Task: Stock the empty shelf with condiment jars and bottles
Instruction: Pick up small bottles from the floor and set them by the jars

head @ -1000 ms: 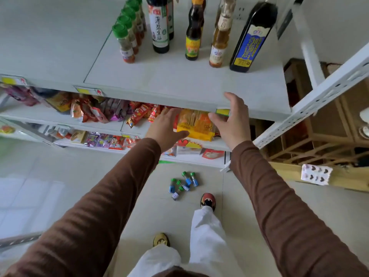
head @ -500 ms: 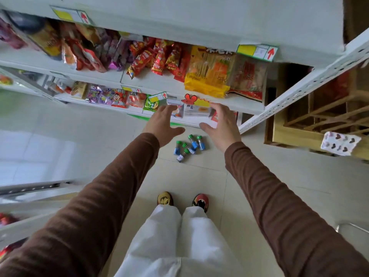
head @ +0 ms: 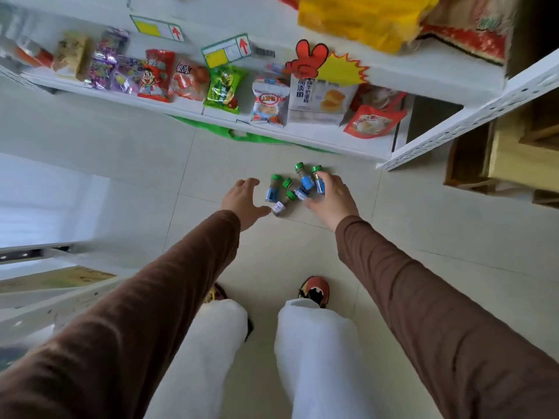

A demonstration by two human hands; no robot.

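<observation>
Down on the tiled floor point(head: 151, 182), just in front of the bottom shelf point(head: 302, 134), sits your cluster of five small spice bottles point(head: 290, 189) with green caps and blue labels. Your right hand point(head: 331, 201) is on the cluster's 3 o'clock side, its fingers curled around the outermost bottle point(head: 319, 182), which stands upright with its cap toward 12 o'clock. Whether the fingers also touch the tilted bottle point(head: 302, 193) next to it, you cannot tell from this angle. Your left hand point(head: 243, 202) is spread open at the cluster's 9 o'clock, fingers straight, thumb reaching toward the lying bottle point(head: 282, 204) at about 6 o'clock of the group; it holds nothing and sits just beside the nearest upright bottle point(head: 273, 189), apart from it. One more upright bottle point(head: 303, 175) stands at the cluster's 12 o'clock. Snack packets point(head: 223, 89) line the bottom shelf beyond. At 6 o'clock from the bottles, your shoes point(head: 314, 290) and white trousers point(head: 317, 358) fill the lower view.
</observation>
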